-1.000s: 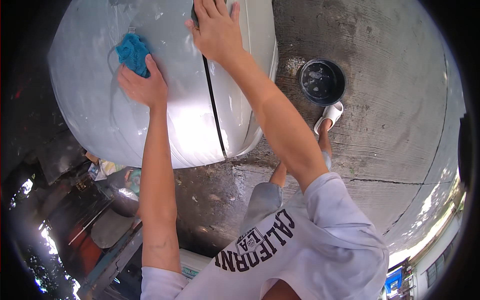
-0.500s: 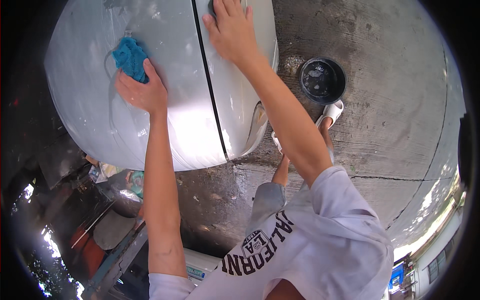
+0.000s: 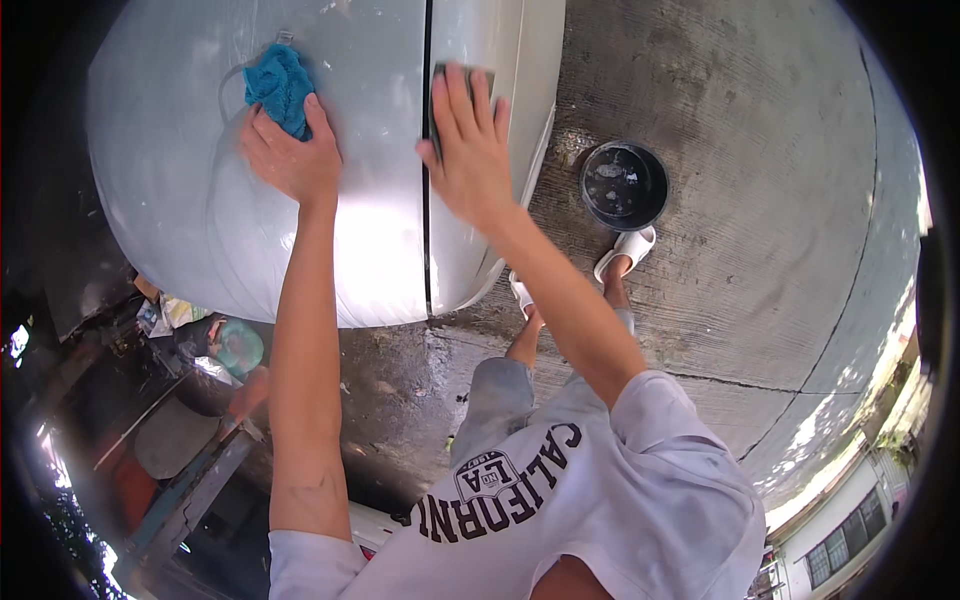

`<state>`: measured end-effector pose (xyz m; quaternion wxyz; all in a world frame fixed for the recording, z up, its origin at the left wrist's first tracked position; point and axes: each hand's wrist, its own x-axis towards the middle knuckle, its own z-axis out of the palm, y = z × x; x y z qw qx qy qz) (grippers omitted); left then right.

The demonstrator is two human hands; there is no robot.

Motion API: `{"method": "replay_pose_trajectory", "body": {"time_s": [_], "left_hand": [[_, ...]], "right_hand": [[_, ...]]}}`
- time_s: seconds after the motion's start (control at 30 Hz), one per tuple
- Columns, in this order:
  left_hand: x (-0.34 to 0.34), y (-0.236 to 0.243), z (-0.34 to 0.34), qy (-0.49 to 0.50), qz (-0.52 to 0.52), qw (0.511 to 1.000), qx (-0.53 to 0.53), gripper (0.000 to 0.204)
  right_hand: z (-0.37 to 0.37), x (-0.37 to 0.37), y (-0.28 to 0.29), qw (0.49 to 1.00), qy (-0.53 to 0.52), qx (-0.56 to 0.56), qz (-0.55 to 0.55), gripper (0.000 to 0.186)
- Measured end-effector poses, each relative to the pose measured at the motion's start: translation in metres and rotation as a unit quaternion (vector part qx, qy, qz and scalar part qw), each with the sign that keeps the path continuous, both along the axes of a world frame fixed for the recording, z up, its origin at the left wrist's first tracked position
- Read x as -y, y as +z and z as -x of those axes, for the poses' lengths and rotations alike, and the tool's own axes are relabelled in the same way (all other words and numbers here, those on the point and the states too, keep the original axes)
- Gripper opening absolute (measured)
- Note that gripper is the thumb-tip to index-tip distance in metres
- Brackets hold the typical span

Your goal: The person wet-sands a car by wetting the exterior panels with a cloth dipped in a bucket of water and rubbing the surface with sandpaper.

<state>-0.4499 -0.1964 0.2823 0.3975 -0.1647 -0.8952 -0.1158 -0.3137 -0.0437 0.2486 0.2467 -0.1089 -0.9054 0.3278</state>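
Clutching blue cloth [image 3: 280, 85], the left hand [image 3: 295, 155] is resting; the right hand [image 3: 468, 150] is holding a pad [image 3: 435, 125] flat, likely for even contact.

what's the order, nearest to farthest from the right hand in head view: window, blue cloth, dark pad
1. Dark pad, under the right hand
2. Blue cloth, leftward, in the left hand
3. Window, far lower right

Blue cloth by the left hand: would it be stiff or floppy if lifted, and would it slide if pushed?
The cloth would probably flop, since it lies bunched in soft folds at the left hand. It might slide readily, as the panel beneath looks smooth and shiny.
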Motion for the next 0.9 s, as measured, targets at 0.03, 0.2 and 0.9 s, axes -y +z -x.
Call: {"method": "replay_pose_trajectory", "body": {"time_s": [0.03, 0.2, 0.9], "left_hand": [[0.002, 0.002, 0.004, 0.003, -0.002, 1.0, -0.01, 0.052], [0.016, 0.001, 0.001, 0.012, 0.008, 1.0, 0.022, 0.053], [-0.175, 0.11, 0.095, -0.037, 0.15, 0.97, 0.19, 0.043]], "right_hand": [[-0.063, 0.053, -0.027, 0.996, 0.04, 0.072, 0.036, 0.08], [-0.092, 0.064, -0.043, 0.988, 0.06, 0.106, 0.096, 0.083], [0.046, -0.046, 0.013, 0.998, -0.042, -0.048, 0.027, 0.067]]}}
